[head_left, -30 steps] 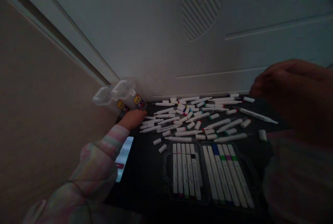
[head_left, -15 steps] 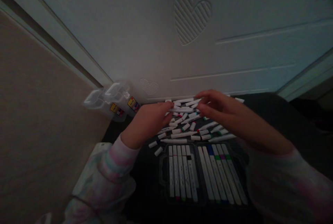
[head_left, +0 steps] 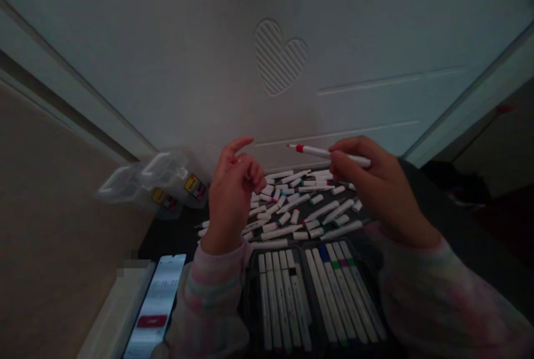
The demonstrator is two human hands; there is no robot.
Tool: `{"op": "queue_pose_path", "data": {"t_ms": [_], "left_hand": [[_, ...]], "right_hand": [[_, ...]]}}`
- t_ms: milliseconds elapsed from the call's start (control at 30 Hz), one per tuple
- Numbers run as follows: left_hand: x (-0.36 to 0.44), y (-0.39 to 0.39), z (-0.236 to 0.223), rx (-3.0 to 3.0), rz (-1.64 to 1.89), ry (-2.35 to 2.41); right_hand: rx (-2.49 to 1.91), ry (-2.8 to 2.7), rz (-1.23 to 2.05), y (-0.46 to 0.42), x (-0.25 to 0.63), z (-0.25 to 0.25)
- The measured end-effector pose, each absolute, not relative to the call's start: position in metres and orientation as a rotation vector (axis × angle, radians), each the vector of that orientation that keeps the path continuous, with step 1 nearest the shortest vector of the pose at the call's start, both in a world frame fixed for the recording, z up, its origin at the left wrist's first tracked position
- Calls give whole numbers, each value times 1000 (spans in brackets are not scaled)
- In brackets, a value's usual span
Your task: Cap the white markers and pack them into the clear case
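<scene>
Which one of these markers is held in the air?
The red-tipped white marker, held in the right hand; the other visible markers lie below, loose or in the case.

Dim light leaves details soft and the tabletop (head_left: 440, 208) nearly black, while the phone screen (head_left: 161, 292) glows.

There are two hands (head_left: 230, 197), one red-nibbed marker (head_left: 315, 152), one open case (head_left: 247, 303) with five markers (head_left: 281, 300) left and six right, two clear containers (head_left: 167, 174), one phone (head_left: 156, 298), two embossed hearts (head_left: 280, 59); loose markers (head_left: 283, 231) and caps (head_left: 294, 216) overlap too much to count.
</scene>
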State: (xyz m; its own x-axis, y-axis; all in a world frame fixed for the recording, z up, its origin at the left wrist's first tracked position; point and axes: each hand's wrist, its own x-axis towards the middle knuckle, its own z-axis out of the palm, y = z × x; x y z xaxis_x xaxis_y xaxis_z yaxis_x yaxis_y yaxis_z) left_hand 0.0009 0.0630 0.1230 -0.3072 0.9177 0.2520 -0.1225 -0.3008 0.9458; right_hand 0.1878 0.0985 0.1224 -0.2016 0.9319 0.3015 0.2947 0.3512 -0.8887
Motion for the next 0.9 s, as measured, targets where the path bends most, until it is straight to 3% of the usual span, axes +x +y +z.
{"op": "queue_pose_path", "data": {"t_ms": [200, 533, 900], "left_hand": [[-4, 77, 112, 425, 1674, 826], [5, 78, 104, 178, 1595, 672], [12, 77, 105, 173, 1653, 602]], "right_hand": [[-1058, -1586, 888, 89, 191, 128], [-857, -2101, 621, 73, 178, 128], [-847, -2164, 517, 76, 174, 125]]}}
